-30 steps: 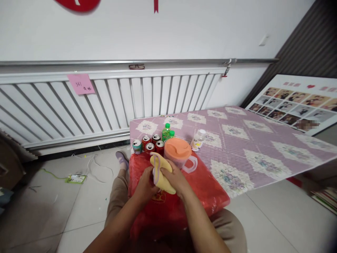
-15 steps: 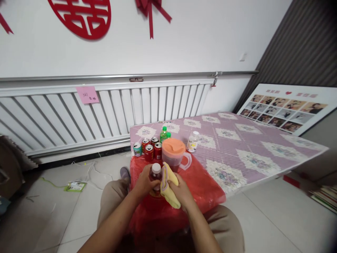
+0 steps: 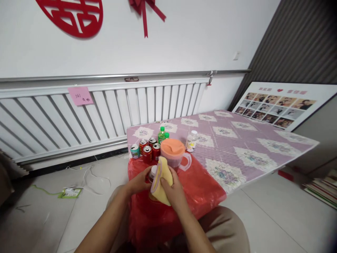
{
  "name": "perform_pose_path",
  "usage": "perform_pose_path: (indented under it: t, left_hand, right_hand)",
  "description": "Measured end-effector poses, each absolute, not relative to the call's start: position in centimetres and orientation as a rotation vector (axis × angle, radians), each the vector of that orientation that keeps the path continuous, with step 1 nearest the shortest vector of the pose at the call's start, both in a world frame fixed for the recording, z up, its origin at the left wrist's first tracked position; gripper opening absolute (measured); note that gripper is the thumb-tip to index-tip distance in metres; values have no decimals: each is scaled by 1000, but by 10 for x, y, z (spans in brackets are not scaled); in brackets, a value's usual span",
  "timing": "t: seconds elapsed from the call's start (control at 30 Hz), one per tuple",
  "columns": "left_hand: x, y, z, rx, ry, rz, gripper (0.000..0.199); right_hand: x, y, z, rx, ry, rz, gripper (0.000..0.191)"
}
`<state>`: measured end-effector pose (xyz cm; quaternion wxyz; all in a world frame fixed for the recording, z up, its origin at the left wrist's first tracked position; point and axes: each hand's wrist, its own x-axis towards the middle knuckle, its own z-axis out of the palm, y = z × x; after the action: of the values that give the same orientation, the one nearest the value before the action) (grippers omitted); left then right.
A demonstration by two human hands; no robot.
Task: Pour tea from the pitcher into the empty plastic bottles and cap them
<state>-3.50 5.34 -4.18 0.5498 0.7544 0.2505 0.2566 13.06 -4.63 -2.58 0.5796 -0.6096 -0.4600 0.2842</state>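
My left hand (image 3: 140,181) is wrapped round a white-capped bottle (image 3: 153,171) above the red plastic sheet (image 3: 202,186). In my right hand (image 3: 175,189) is a folded yellow cloth (image 3: 163,181) with a purple edge, pressed against the bottle's right side and hiding most of it. Just behind the cloth stands a clear pitcher with an orange lid (image 3: 172,147). Several drink cans, among them a red can (image 3: 147,154) and a teal can (image 3: 135,151), stand behind my left hand.
Green-capped bottles (image 3: 161,134) stand behind the pitcher, and a white-capped clear bottle (image 3: 191,141) to its right. The patterned tablecloth (image 3: 226,151) stretches right towards a photo board (image 3: 279,105). A white radiator (image 3: 110,112) runs behind the table.
My right hand has brought the cloth up and left, so it now covers more of the bottle. The camera view has shifted slightly.
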Motion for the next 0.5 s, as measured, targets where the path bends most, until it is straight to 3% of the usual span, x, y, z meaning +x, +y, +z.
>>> perform_pose_path:
  t: [0.13, 0.5]
  left_hand:
    - [-30, 45, -41, 1747, 692, 692, 68]
    - [-13, 20, -68, 1834, 1177, 1095, 72]
  right_hand:
    - [125, -44, -50, -1456, -1155, 479, 57]
    - [139, -50, -57, -1522, -982, 642, 55]
